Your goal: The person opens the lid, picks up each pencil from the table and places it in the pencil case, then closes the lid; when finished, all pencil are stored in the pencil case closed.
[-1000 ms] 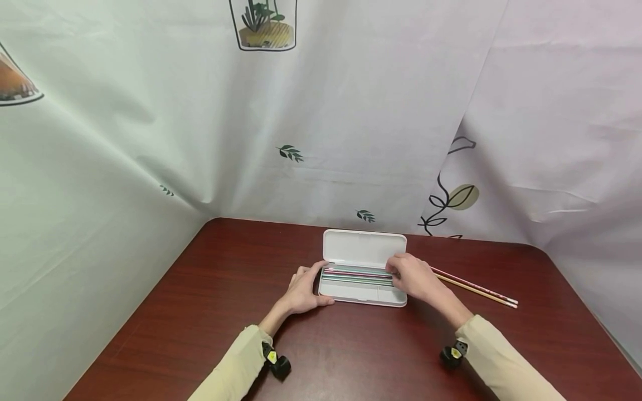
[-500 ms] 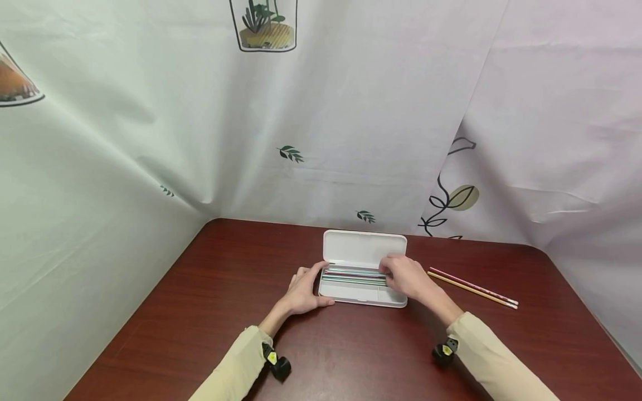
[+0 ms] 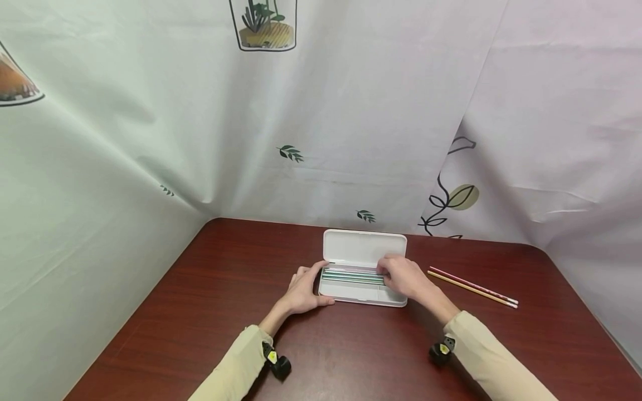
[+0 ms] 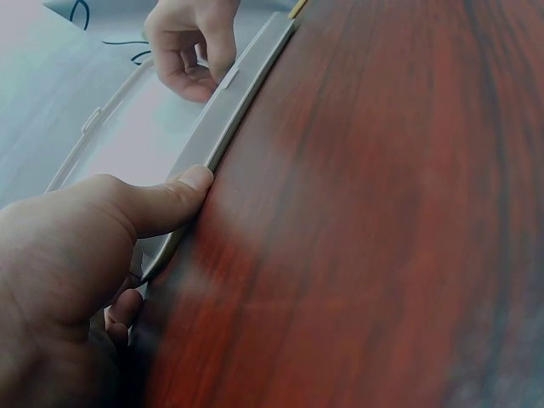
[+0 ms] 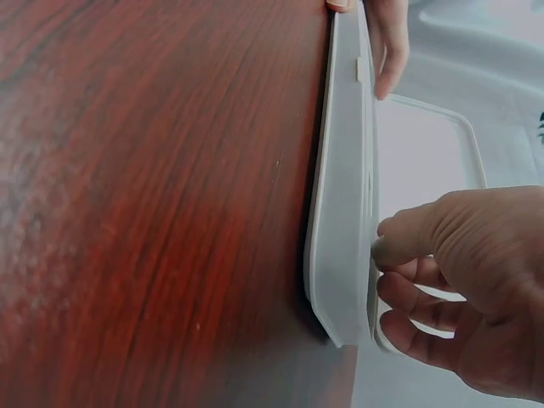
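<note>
While left hand (image 3: 302,292), spread, grips end of case (image 3: 346,290), pencils (image 3: 351,277) reach under curled right hand (image 3: 405,275) — hold unclear.

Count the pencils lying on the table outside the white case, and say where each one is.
2: the pink pencil and the yellow pencil beside it, both right of the white case. The right hand could hide others.

Head view's pretty evenly lit, just a pale sheen on the tabletop (image 3: 333,362) between its side edges, plus soft shadows under the sleeves (image 3: 501,359). Wrist views look hazier, open lid (image 5: 425,153) blown out nearly white
</note>
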A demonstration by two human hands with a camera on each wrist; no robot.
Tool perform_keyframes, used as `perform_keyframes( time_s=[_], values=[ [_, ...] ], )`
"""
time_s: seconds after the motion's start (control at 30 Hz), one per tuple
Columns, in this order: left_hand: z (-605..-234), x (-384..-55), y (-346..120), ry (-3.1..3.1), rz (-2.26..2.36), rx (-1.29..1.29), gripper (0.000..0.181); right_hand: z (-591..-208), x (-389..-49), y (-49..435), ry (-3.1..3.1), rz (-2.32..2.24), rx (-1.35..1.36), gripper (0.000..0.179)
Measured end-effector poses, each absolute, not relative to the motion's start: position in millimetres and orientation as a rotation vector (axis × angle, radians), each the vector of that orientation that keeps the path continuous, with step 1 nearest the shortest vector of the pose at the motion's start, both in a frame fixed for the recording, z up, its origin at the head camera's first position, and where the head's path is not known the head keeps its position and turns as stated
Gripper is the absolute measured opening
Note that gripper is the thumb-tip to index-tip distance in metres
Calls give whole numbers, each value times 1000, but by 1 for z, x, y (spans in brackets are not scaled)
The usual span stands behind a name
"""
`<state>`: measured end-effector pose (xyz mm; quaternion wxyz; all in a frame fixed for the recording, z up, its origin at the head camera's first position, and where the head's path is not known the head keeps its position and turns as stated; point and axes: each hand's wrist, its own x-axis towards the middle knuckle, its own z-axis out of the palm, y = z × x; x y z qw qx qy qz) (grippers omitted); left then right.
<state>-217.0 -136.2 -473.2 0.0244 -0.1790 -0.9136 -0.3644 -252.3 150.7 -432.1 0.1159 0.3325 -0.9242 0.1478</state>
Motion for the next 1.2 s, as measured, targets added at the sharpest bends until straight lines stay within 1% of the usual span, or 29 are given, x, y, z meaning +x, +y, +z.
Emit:
perform_keyframes(
  time_s=[0.23, 0.5, 0.83, 1.03, 1.2],
  values=[
    [-472, -217, -136, -2834, -1116, -559, 88, -423, -248, 169, -2721, 498, 905, 17],
    [-471, -218, -136, -2833, -1115, -568, 89, -421, -238, 222, -2656, 564, 775, 16],
    [-471, -218, -136, -2824, -1125, -562, 88, -429, -210, 294, -2715, 539, 606, 18],
    [-472, -217, -136, -2828, -1132, -554, 89, -440, -196, 322, -2682, 509, 553, 20],
    [-473, -217, -136, -2830, -1125, -553, 89, -445, -192, 338, -2676, 469, 520, 23]
  ],
)
